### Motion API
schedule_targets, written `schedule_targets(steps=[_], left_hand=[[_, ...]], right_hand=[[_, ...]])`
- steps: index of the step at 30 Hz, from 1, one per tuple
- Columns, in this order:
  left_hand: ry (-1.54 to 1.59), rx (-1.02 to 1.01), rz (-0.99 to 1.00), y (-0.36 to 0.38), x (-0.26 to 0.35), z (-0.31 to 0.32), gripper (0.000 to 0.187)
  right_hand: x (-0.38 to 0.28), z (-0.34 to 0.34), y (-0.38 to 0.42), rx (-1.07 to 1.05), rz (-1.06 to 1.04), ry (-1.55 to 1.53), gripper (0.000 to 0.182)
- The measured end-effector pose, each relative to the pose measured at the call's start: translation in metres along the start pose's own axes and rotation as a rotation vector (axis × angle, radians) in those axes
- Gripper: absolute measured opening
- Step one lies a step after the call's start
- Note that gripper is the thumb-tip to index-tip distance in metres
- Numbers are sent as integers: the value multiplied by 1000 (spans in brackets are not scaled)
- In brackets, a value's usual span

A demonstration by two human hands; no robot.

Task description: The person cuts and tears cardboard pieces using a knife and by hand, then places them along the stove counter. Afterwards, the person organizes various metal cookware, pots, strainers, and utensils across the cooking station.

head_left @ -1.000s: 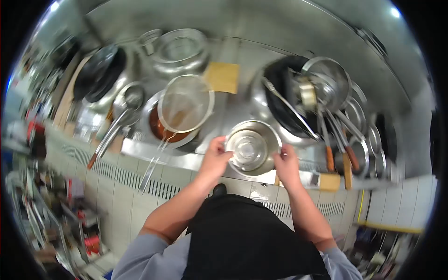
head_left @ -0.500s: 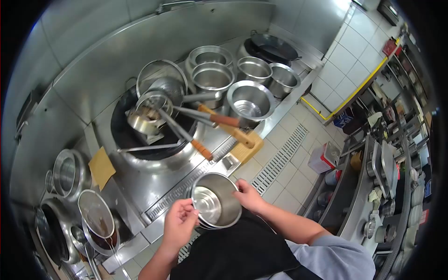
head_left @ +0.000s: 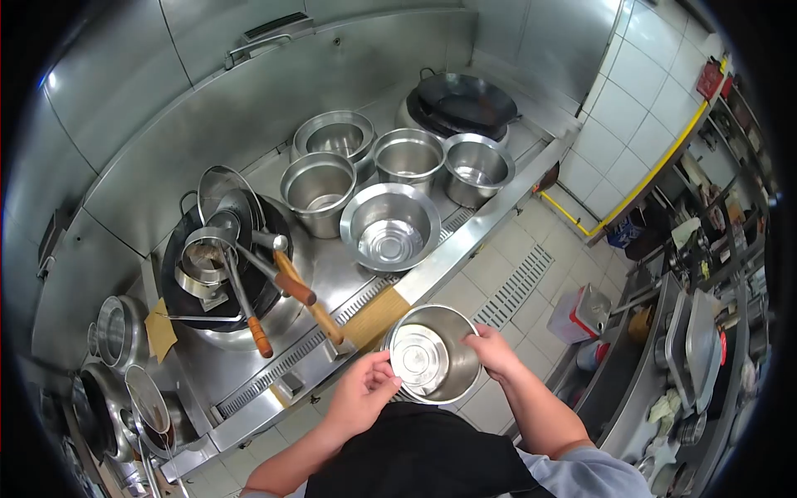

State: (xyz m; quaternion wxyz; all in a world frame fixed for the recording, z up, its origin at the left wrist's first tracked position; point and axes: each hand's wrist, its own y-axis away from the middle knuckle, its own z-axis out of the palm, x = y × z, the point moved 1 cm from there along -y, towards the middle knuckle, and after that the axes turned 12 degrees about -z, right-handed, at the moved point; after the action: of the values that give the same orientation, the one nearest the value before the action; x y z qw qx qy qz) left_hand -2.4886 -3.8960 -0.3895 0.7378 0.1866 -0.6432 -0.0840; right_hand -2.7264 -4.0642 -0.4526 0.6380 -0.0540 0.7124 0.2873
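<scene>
While it is held off the front edge of the steel range (head_left: 465, 241), above the tiled floor, the steel pot (head_left: 432, 354) is gripped at opposite rim points: left hand (head_left: 363, 392) nearer the body, right hand (head_left: 493, 350) opposite, mouth facing up.

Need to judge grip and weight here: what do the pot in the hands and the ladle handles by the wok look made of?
The pot, held by the left hand and right hand, looks like stainless steel: bright silver with mirror-like glare inside. The ladle handles look like wood, matte orange-brown, on grey metal shafts.
</scene>
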Motion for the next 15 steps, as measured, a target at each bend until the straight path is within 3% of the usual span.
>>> schedule_targets(steps=[3, 5, 7, 9, 14, 15], left_hand=[[-205, 201, 153, -19, 27, 8, 60], [-202, 311, 135, -29, 45, 9, 73], [-139, 256, 122, -49, 42, 2, 73], [-221, 196, 162, -69, 48, 1, 72], [-115, 162, 75, -126, 42, 19, 56], [63, 218, -56, -135, 41, 24, 51]], right_hand=[[-53, -13, -15, -51, -191, 111, 34], [-95, -13, -23, -78, -329, 151, 35], [-119, -11, -32, -81, -467, 200, 37], [-137, -11, -43, -18, -790, 495, 39], [-163, -38, -80, -13, -746, 589, 45], [-169, -54, -97, -171, -749, 437, 47]])
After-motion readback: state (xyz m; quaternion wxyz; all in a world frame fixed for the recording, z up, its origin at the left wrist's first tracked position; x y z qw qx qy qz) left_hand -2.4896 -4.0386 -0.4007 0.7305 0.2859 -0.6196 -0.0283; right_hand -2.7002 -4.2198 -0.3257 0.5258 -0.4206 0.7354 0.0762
